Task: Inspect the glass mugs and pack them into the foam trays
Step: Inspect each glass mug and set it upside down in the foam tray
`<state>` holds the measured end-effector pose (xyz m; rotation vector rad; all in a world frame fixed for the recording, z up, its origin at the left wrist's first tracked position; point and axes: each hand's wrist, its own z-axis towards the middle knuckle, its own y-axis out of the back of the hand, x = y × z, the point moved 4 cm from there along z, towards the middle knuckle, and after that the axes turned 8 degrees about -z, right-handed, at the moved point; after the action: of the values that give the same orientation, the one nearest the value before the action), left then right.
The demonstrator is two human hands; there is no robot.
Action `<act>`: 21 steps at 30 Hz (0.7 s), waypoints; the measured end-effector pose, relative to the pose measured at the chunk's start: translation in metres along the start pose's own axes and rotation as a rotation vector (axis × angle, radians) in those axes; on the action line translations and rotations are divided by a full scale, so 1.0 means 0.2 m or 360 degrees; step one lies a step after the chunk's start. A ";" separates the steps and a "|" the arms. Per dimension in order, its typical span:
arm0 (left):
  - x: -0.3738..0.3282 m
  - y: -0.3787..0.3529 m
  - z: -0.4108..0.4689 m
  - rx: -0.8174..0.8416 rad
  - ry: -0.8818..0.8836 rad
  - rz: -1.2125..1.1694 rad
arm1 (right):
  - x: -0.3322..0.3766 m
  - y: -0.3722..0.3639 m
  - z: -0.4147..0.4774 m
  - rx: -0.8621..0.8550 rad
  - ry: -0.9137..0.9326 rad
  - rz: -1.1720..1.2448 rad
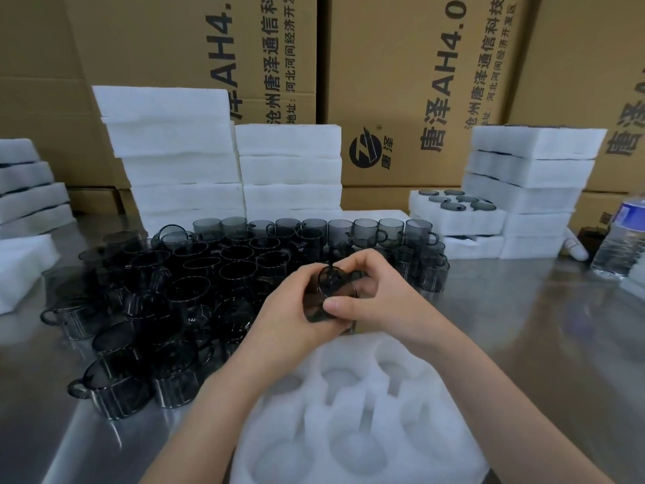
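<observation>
Foam slabs (pixel 28 190) sit piled at the far left edge of the frame, on the steel table (pixel 523 326) where we work. Right of them, across the left and centre of the picture, a dense crowd of smoked-glass mugs (pixel 195 274) stands on the tabletop, most with rims up and handles pointing every way. Behind the crowd, in the upper left and upper centre, two white foam stacks (pixel 289 169) rise against a wall of cardboard cartons (pixel 419 82) printed with Chinese characters. At the centre of the frame we hold one mug (pixel 326 295) in both hands, tilted, just above the far edge of an open foam tray (pixel 314 358) that fills the bottom centre, its round pockets empty. Our left hand (pixel 289 309) wraps the mug from the left, its fingers curled round the glass and mostly hidden behind it. Our right hand (pixel 377 291) grips it from the right, thumb laid flat on the near wall and fingers bent over the top. To the right, at mid-height, a packed tray (pixel 457 221) lies open on other foam with six dark mugs seated in its pockets, rims showing. Just beside it, further right, closed trays (pixel 530 190) are stacked in a tall column. At the far right edge stands a clear water bottle (pixel 621 239) with a blue label.
</observation>
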<state>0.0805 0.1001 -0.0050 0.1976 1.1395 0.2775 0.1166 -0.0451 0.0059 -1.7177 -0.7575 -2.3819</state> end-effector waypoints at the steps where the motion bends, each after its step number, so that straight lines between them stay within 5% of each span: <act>1: 0.00 -0.01 0.02 0.0010 0.0004 0.0005 | -0.01 0.00 0.00 -0.0023 0.0004 0.0000; 13: 0.05 -0.06 0.06 0.0229 -0.0014 0.0113 | -0.07 0.03 0.01 -0.0207 -0.0082 0.0000; 21: 0.06 -0.04 0.05 0.0323 -0.0046 -0.0028 | -0.10 0.04 -0.01 -0.0185 -0.0157 0.0448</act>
<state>0.0957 0.0956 -0.0145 0.3695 1.1399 0.1422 0.1258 -0.0568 -0.0098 -1.8564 -0.3635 -2.2027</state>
